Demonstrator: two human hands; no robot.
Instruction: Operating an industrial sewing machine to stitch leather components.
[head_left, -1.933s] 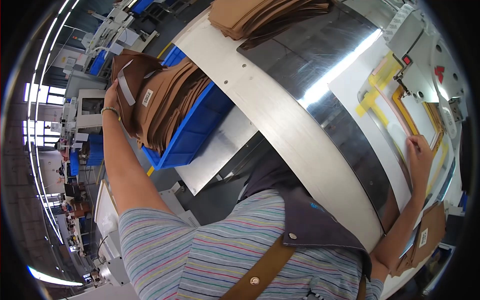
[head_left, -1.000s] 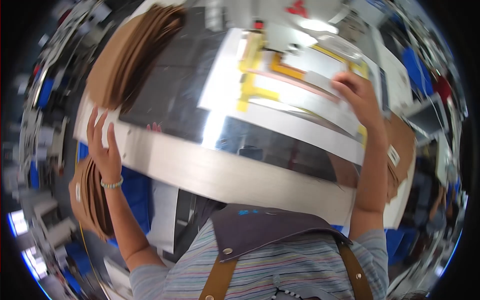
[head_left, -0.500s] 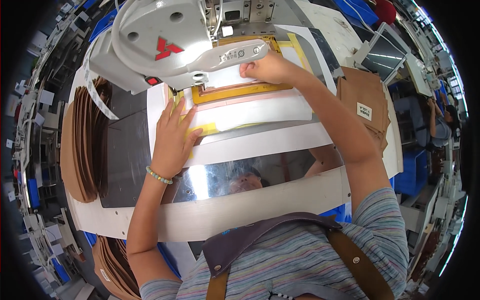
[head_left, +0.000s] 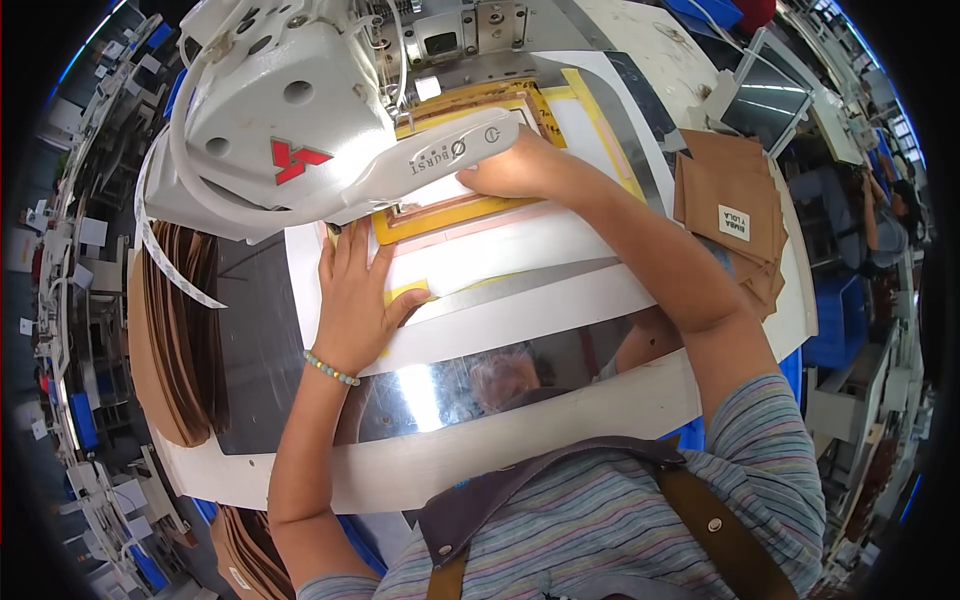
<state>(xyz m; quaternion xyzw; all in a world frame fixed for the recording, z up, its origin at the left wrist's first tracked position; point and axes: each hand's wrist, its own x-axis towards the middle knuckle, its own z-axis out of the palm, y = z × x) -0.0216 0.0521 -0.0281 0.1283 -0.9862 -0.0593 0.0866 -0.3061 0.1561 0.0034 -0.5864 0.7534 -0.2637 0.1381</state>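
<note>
Under the head of a white sewing machine (head_left: 290,130), a yellow-edged frame (head_left: 465,219) lies over white sheets (head_left: 520,290) with strips of yellow tape. My left hand (head_left: 355,300) rests flat on the sheets at the frame's left front corner. Its fingers point forward under the machine head, and the thumb is spread over a bit of yellow tape (head_left: 408,292). Above the frame's inner white area, my right hand (head_left: 515,168) has its fingers curled in. A light grey lamp-like bar (head_left: 455,150) hides part of that hand, so what it pinches does not show.
Brown flat pieces stand in a stack (head_left: 175,340) on the left. More brown pieces (head_left: 730,215) with a white label lie at the right, below a tilted screen (head_left: 765,95). A shiny metal plate (head_left: 450,385) runs along the table's front edge (head_left: 480,460).
The whole view has shifted and turned slightly. My left hand stays flat on the sheets, with its thumb a little wider. My right hand remains curled over the frame, more covered by the bar.
</note>
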